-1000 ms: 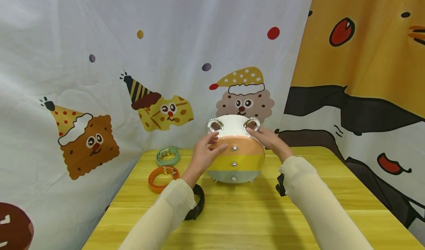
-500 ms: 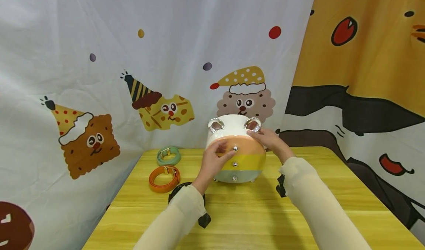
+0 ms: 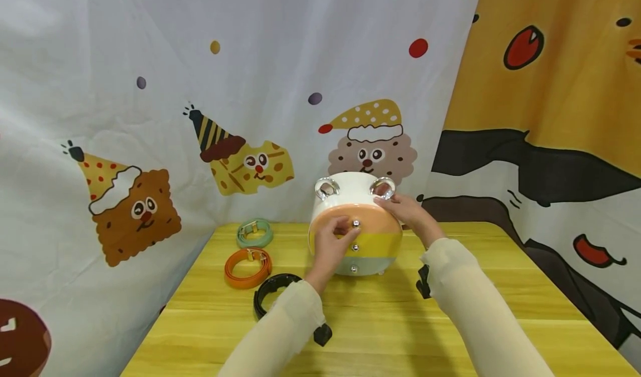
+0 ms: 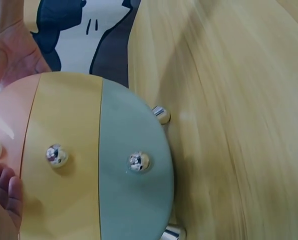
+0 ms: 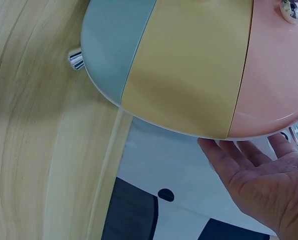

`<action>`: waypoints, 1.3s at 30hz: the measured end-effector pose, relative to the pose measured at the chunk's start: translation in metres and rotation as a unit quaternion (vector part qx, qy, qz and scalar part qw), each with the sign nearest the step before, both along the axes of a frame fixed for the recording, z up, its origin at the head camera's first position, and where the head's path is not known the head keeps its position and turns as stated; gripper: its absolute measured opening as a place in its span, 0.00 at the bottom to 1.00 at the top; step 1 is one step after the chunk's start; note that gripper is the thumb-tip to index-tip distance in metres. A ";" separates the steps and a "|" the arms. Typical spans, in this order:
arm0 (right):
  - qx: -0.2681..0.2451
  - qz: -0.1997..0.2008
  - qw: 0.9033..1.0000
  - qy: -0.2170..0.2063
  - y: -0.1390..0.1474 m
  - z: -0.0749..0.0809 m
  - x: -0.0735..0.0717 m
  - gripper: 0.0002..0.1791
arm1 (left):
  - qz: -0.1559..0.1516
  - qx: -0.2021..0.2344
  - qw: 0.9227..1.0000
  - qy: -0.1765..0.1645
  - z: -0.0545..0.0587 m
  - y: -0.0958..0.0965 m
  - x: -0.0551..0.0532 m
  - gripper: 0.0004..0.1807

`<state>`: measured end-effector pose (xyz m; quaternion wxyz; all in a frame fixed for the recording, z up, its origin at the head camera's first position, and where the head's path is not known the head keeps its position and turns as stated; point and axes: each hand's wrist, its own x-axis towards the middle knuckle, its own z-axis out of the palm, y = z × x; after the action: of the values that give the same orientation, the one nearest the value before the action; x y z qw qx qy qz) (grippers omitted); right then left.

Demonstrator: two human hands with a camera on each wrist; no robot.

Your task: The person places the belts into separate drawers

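A small rounded storage box with a white top (image 3: 353,185) stands on the table, with silver rings on top and silver feet. Its front has three stacked drawers: an orange one (image 3: 378,216), a yellow one (image 3: 378,243) and a grey-green one (image 4: 134,200), each with a silver ball knob. My left hand (image 3: 332,250) is in front of the orange and yellow drawers, loosely bent fingers close to the top knob (image 3: 356,223). At the box's upper right side, below the ring, my right hand (image 3: 409,214) rests with extended fingers (image 5: 238,155) against its edge.
To the left on the wooden table (image 3: 370,327) lie three coiled belts: green (image 3: 256,243), orange (image 3: 242,282) and black (image 3: 259,301). My left sleeve partly covers the black one. A cartoon-printed cloth (image 3: 270,49) hangs right behind the table.
My left hand has moved right and slightly down, from the box's left side to its front by the top knob, its fingers bending more. The right hand stays at the box's side.
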<state>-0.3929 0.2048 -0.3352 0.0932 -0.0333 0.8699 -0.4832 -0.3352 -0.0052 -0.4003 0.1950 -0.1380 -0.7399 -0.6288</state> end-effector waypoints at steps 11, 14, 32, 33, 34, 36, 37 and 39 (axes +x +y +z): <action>-0.014 -0.007 1.000 0.000 -0.004 0.003 0.002 0.43 | 0.048 -0.004 0.999 0.017 -0.003 0.011 -0.003 0.14; -0.015 -0.010 1.000 0.001 -0.005 0.004 0.003 0.42 | 0.061 -0.006 0.998 0.017 -0.004 0.013 -0.005 0.13; -0.026 -0.033 0.999 -0.002 -0.013 0.002 0.002 0.41 | 0.138 -0.027 0.990 0.015 -0.004 0.017 -0.014 0.11; -0.027 -0.033 0.999 -0.003 -0.013 0.002 0.002 0.41 | 0.142 -0.031 0.989 0.011 -0.004 0.017 -0.014 0.11; -0.028 -0.034 0.999 -0.003 -0.013 0.002 0.002 0.40 | 0.146 -0.035 0.989 0.008 -0.003 0.018 -0.013 0.11; -0.030 -0.034 0.999 -0.005 -0.013 0.002 0.003 0.40 | 0.155 -0.041 0.987 0.003 -0.003 0.018 -0.012 0.11; -0.031 -0.034 0.999 -0.006 -0.013 0.002 0.003 0.40 | 0.158 -0.043 0.986 0.000 -0.003 0.019 -0.012 0.12; -0.033 -0.035 0.999 -0.008 -0.013 0.001 0.003 0.40 | 0.163 -0.045 0.986 -0.001 -0.003 0.020 -0.012 0.12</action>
<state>-0.3903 0.1922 -0.3337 0.0818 -0.0021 0.8534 -0.5147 -0.3474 0.0145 -0.4037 0.2876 -0.0237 -0.7803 -0.5549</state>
